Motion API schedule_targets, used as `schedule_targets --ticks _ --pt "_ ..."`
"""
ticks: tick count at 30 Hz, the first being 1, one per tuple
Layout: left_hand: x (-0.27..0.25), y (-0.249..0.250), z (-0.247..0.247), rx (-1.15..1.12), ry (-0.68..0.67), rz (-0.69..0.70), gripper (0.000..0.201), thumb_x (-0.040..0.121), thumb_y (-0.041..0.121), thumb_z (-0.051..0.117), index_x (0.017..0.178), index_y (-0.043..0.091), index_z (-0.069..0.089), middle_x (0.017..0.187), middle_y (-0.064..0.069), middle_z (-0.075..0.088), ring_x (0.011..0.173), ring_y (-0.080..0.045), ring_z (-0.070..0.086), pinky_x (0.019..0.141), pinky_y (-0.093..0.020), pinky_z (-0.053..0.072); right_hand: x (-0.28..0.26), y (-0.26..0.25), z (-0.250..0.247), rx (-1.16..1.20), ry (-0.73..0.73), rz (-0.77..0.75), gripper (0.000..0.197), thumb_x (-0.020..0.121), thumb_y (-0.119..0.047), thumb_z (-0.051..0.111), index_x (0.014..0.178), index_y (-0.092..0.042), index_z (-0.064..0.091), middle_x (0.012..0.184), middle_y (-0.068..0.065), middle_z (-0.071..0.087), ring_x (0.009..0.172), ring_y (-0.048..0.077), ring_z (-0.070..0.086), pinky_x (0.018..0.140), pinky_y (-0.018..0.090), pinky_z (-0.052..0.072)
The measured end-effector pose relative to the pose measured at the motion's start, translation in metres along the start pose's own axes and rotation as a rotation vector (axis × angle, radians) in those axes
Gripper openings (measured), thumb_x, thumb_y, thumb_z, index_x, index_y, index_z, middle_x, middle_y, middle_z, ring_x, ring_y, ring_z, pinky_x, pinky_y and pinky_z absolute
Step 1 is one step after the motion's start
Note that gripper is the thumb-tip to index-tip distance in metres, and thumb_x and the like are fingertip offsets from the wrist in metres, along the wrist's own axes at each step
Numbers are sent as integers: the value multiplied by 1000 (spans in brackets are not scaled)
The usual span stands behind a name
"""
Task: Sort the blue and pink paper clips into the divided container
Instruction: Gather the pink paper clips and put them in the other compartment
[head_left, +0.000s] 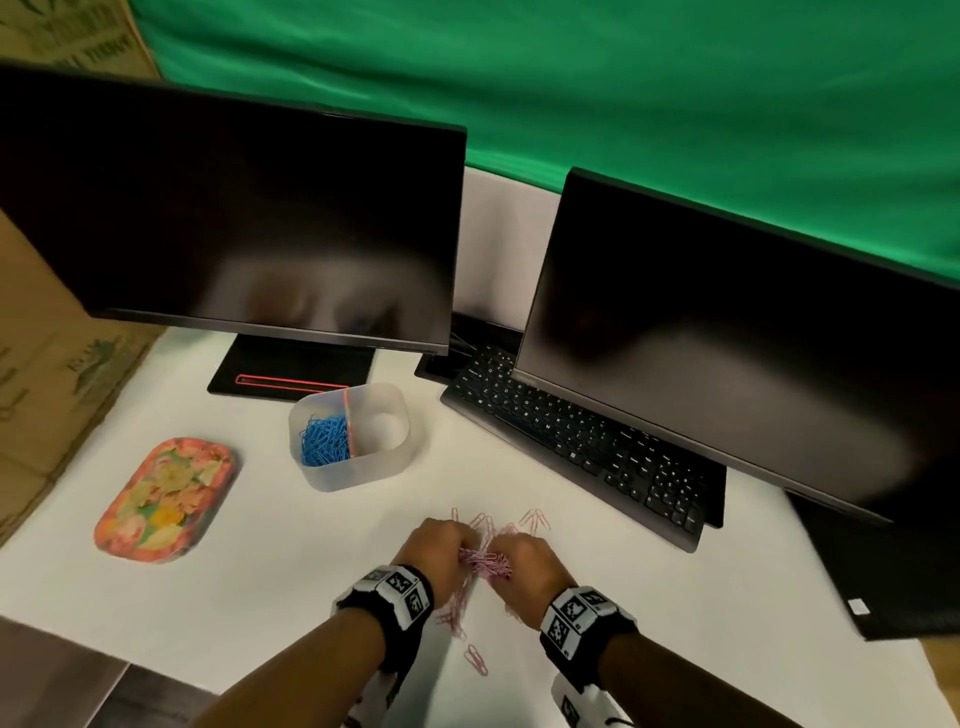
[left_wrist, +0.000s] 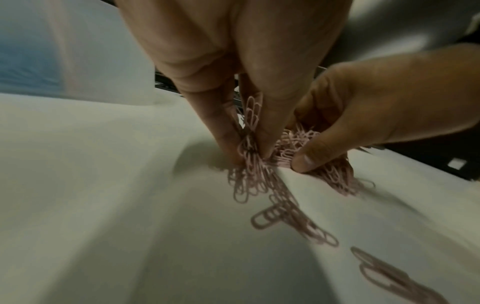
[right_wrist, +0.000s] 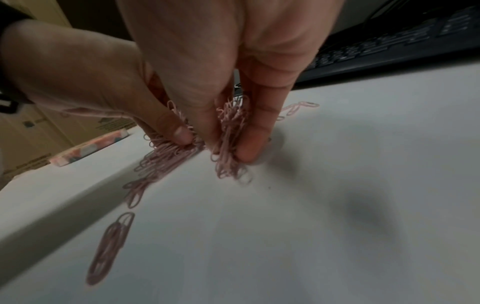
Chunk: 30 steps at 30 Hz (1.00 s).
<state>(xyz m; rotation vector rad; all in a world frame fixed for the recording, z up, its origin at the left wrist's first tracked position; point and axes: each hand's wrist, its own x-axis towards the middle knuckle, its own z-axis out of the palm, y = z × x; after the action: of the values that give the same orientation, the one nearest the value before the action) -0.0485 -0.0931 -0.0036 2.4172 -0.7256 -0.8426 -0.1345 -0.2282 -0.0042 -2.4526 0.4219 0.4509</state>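
Pinching a bunch of pink paper clips (head_left: 485, 558) on the worktop (head_left: 291, 582), your left hand (head_left: 434, 545) and right hand (head_left: 524, 564) each keep a narrow grip closed on them. At 11 o'clock, the divided container (head_left: 363, 478) holds blue paper clips (head_left: 324, 440) in its left compartment.

Translucent matt plastic container (head_left: 358, 470), glossy black monitors (head_left: 234, 223).

A translucent divided container (head_left: 363, 467) stands upright, its orange divider making 2 compartments: blue paper clips (head_left: 324, 440) heaped in the left, the right bare. Pink paper clips (head_left: 485, 558) lie tangled and scattered on the white surface nearer the viewer.
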Motion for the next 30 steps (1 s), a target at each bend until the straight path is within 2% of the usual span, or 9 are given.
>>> schedule_targets --ticks 4,7,10,15,17,19,24,27,30 --pt "3 -8 -9 -56 66 0 24 80 12 65 100 20 73 103 1 72 95 -15 65 75 -12 40 3 5 -2 56 13 49 22 86 -15 59 105 -18 70 106 2 69 95 15 63 81 19 49" --pt "5 -10 -23 -133 91 -25 21 76 13 73 96 19 74 94 0 72 85 -12 66 70 -11 45 5 8 -3 126 18 90 24 85 -15 63 108 -16 71 105 2 70 86 11 61 78 14 48" --pt "4 -7 -45 -226 152 -10 16 75 13 75 90 19 74 83 4 70 74 -8 63 60 -3 42 6 8 -4 204 22 135 22 83 -14 66 104 -16 73 90 -2 67 73 8 61 69 11 50" --pt "4 -1 -97 -321 273 24 13 76 15 78 84 23 71 74 11 67 66 -2 61 62 -8 45 4 6 -9 370 32 177 11 79 -6 67 84 -12 74 65 2 68 44 7 61 53 24 57" --pt "6 -2 -120 -318 333 4 13 77 15 78 85 22 72 72 13 67 66 -1 61 61 -8 43 2 6 -11 396 35 181 8 79 -9 68 83 -14 74 67 2 70 46 9 63 53 26 58" --pt "13 -6 -142 -285 402 -16 13 76 15 78 85 22 72 71 12 66 66 -3 61 66 -15 45 1 5 -13 420 38 180 7 79 -13 70 84 -17 74 73 3 72 49 14 66 55 29 59" --pt "43 -21 -169 -238 498 -195 17 76 18 79 91 20 73 88 -2 71 82 -18 64 76 -22 46 1 3 -14 428 35 194 14 77 -20 72 91 -21 75 81 0 73 58 14 69 62 33 61" --pt "57 -32 -164 -171 432 -288 19 75 20 78 93 21 72 97 -5 71 89 -23 64 83 -26 51 1 1 -16 420 44 197 17 76 -21 73 92 -23 75 89 -1 73 64 11 69 65 29 60" --pt "62 -35 -157 -151 331 -301 33 73 27 78 104 24 66 96 -1 69 86 -21 62 81 -28 52 2 -5 -20 422 41 196 18 77 -21 74 94 -24 75 88 -2 72 68 11 69 66 28 60"
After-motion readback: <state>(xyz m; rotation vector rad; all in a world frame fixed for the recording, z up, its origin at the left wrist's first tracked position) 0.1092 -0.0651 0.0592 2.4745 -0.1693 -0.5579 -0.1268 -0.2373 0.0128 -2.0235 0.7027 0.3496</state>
